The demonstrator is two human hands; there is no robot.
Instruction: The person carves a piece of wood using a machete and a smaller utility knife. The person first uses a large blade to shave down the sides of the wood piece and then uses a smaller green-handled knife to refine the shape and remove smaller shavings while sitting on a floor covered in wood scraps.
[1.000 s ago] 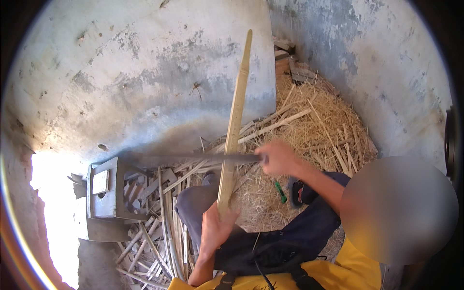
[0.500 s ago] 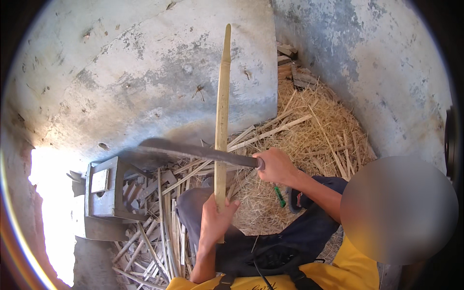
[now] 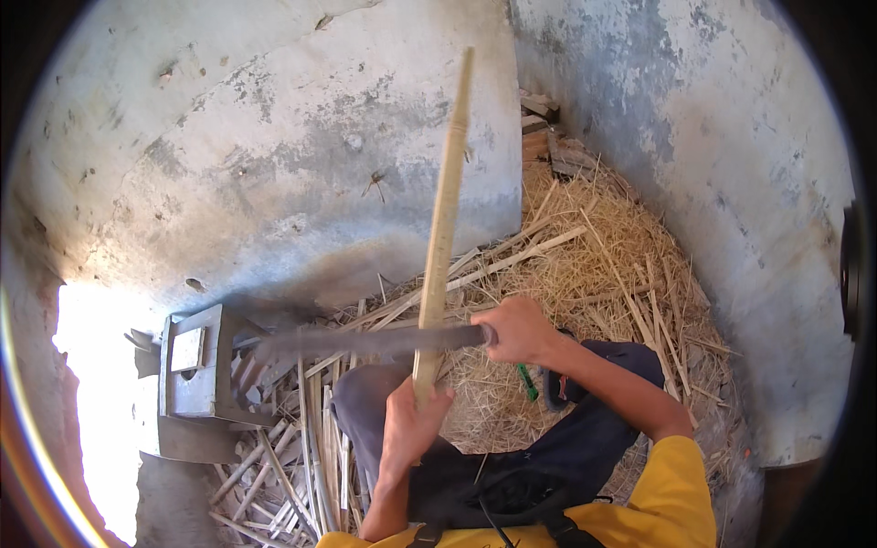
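So, nearest me, over my dark trousers (image 3: 530,475), my left hand (image 3: 411,425) is clamped on the lower end of a pale bamboo strip (image 3: 448,210), which rises away, tilted slightly right. My right hand (image 3: 519,331) is wrapped round the handle of a long dark blade (image 3: 384,342), blurred, crossing the strip just above my left hand; I can't tell whether they touch. Beyond, a small green object (image 3: 527,382) lies on straw-like shavings (image 3: 630,251), with a stained wall (image 3: 274,137) behind.
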